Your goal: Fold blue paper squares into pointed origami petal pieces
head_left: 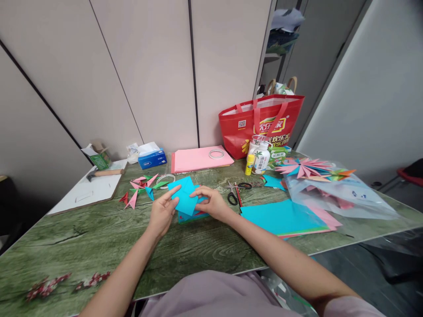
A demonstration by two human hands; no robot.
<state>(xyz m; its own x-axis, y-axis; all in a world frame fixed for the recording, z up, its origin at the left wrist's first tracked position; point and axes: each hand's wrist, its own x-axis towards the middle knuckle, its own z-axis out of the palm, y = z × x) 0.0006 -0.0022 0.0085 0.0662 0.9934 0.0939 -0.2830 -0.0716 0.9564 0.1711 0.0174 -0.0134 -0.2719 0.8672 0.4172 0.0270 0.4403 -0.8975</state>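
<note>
A creased square of blue paper point(185, 198) is held up over the table's middle. My left hand point(164, 211) pinches its left edge between thumb and fingers. On the paper's right edge, my right hand point(211, 202) is closed with thumb and fingertips. Beneath the paper lies a flat blue item point(194, 216) with some red on it, mostly hidden. Several small folded paper pieces point(132, 199) in pink, red, green and blue lie to the left, beside a roll of tape point(165, 179). Scissors point(232, 197) and a red pencil point(238, 194) rest right of my right hand.
Coloured sheets point(284, 216) lie at right, near a plastic bag point(346, 198) topped by a folded-paper star point(304, 168). Behind stand a red tote bag point(234, 134), bottle point(261, 158), glue stick point(250, 164), pink paper point(194, 159), tissue box point(152, 158) and hammer point(105, 173).
</note>
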